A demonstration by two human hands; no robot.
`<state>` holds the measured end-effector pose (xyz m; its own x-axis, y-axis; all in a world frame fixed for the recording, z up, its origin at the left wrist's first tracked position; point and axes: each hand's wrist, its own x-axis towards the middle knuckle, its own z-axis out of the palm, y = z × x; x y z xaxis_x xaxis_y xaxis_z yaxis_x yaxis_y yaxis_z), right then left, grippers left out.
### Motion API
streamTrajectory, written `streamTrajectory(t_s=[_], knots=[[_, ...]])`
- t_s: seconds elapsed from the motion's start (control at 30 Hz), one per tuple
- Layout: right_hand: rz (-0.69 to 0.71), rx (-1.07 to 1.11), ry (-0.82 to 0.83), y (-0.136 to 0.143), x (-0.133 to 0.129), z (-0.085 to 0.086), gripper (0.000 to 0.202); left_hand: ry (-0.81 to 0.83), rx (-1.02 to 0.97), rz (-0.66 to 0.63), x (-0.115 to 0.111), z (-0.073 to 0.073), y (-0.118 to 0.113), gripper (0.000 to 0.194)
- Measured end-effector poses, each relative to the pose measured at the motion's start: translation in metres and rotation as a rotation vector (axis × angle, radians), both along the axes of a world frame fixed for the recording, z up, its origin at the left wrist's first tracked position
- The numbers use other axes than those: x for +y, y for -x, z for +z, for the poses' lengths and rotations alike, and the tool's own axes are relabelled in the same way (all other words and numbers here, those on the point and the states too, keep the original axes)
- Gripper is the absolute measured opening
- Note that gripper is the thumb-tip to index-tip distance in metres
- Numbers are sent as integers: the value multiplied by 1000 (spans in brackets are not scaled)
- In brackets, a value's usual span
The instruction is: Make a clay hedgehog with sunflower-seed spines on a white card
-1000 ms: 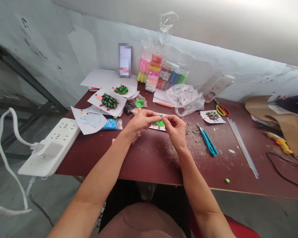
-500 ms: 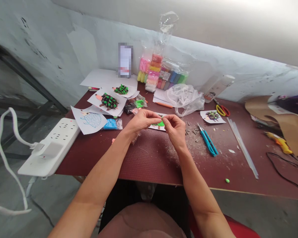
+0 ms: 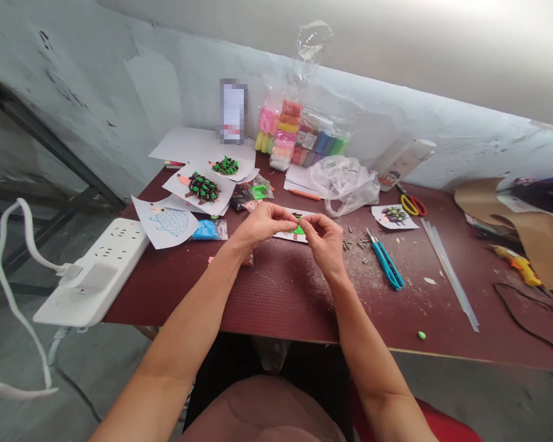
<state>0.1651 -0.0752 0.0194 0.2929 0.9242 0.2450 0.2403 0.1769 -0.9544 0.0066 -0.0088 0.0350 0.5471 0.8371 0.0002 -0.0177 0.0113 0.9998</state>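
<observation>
My left hand (image 3: 268, 222) and my right hand (image 3: 323, 238) meet fingertip to fingertip over the middle of the table. Both are closed in a pinch, and what lies between the fingertips is too small to make out. Just beneath them is a white card (image 3: 283, 236) with a bright green patch (image 3: 299, 229), partly hidden by the fingers. Seed-like bits (image 3: 348, 244) lie right of my right hand, beside a blue cutter (image 3: 386, 263). Left of my hands are a blue clay packet (image 3: 205, 229) and a hedgehog card with green and black spines (image 3: 203, 188).
A white power strip (image 3: 96, 270) overhangs the left table edge. Colourful clay packs (image 3: 288, 132) and a clear plastic bag (image 3: 345, 181) stand at the back. Scissors (image 3: 413, 204), clear sticks (image 3: 450, 275), a green clay ball (image 3: 421, 335) and a yellow glue gun (image 3: 518, 264) lie to the right.
My hands have stayed in nearly the same place, with the fingertips shifting slightly and showing a little more of the card beneath.
</observation>
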Motion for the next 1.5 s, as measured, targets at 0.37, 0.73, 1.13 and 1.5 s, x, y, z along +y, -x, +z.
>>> streamTrajectory(t_s=[0.37,0.73,1.13,1.5], knots=[[34,45,39,0,-1,2,29,-43,37,20,1,-2,0,18],[44,11,40,0,0,0,32,-41,48,1,3,1,0,13],[38,37,45,0,0,0,25,-48,51,-12,4,-1,0,13],[68,-33,54,-3,1,-2,29,-90,89,-59,6,-5,1,17]])
